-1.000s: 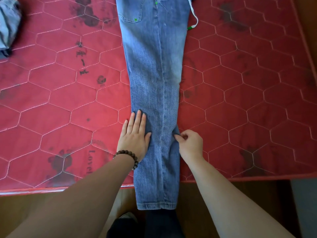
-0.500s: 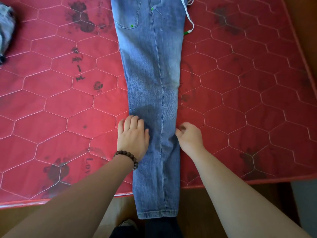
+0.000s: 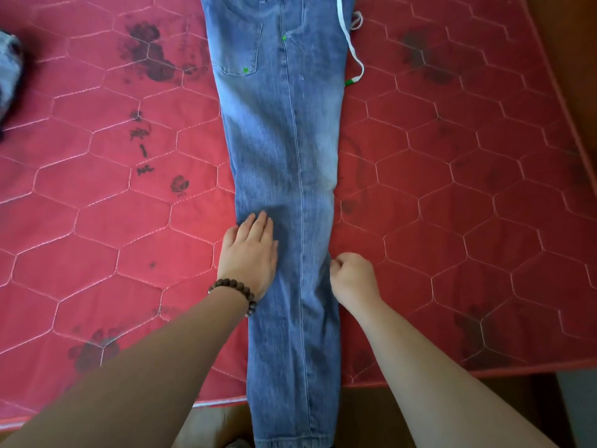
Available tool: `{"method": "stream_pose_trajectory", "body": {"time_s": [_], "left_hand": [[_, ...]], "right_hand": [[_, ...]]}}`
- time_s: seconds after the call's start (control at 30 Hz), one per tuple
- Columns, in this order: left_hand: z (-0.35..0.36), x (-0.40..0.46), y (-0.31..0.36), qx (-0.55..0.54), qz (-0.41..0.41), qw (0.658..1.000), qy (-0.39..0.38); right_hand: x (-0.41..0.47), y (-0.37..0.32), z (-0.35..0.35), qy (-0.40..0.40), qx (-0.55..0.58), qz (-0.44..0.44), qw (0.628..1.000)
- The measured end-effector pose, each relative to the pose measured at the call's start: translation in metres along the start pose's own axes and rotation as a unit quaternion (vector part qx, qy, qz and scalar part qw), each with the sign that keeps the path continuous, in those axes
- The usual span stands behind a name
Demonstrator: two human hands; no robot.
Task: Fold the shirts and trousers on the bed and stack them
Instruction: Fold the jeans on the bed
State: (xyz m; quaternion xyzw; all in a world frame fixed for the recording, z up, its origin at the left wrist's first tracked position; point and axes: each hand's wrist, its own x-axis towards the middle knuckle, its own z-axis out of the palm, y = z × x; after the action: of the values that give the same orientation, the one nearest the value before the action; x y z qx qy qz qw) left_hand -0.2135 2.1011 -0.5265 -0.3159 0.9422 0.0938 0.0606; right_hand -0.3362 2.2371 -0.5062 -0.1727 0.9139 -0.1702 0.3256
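Observation:
A pair of blue jeans (image 3: 284, 150) lies lengthwise on the red quilted bed (image 3: 452, 221), folded leg over leg, waist far from me and hems hanging over the near edge. My left hand (image 3: 250, 250), with a bead bracelet on the wrist, rests flat on the left edge of the leg near the knee. My right hand (image 3: 352, 276) is curled at the right edge of the leg and seems to pinch the denim there. A white drawstring (image 3: 352, 50) with a green tip trails from the waist on the right.
A grey-blue garment (image 3: 9, 76) lies bunched at the far left edge of the bed. The mattress carries dark printed marks. Wooden floor shows below the bed's near edge, and a wooden surface runs along the right side.
The camera has shifted, so the jeans sit lower in the picture with more of the waist in view. My left fingers, spread a second ago, now lie closer together. Both hands stay at the leg's edges.

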Motion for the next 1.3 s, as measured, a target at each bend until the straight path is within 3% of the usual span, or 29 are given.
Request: {"method": "stream_pose_trajectory", "body": {"time_s": [0.13,0.23,0.37,0.47,0.57,0.67,0.77,0.9,1.1,1.3], "left_hand": [[-0.017,0.041,-0.010,-0.036,-0.032,0.994,0.093],[-0.015,0.073,-0.021,0.005,0.001,1.000,0.026],[-0.005,0.093,-0.041,-0.018,0.022,0.999,-0.022],[-0.004,0.092,-0.055,-0.036,0.068,0.997,0.010],[-0.004,0.080,-0.058,-0.026,0.022,0.999,0.030],[-0.006,0.067,-0.040,0.019,-0.063,0.998,-0.007],[-0.006,0.062,-0.014,0.014,-0.033,0.998,0.041],[0.017,0.034,0.004,-0.005,-0.001,1.000,0.023],[0.026,-0.004,-0.006,-0.037,-0.007,0.999,0.010],[0.013,-0.057,-0.018,-0.060,-0.185,0.979,0.052]], "right_hand": [[0.028,-0.022,-0.021,0.156,-0.008,-0.100,0.983],[0.056,-0.048,-0.023,0.121,-0.119,-0.230,0.958],[0.078,-0.056,-0.003,0.029,-0.287,-0.274,0.917],[0.079,-0.055,0.005,0.071,-0.307,-0.286,0.905],[0.071,-0.052,0.017,0.111,-0.296,-0.305,0.898],[0.069,-0.043,0.028,0.094,-0.291,-0.293,0.906],[0.065,-0.050,0.030,0.114,-0.280,-0.282,0.911],[0.046,-0.034,0.042,0.083,-0.265,-0.341,0.898],[0.023,0.002,0.035,0.094,-0.271,-0.283,0.915],[-0.014,0.022,0.018,0.190,-0.132,-0.157,0.960]]}}
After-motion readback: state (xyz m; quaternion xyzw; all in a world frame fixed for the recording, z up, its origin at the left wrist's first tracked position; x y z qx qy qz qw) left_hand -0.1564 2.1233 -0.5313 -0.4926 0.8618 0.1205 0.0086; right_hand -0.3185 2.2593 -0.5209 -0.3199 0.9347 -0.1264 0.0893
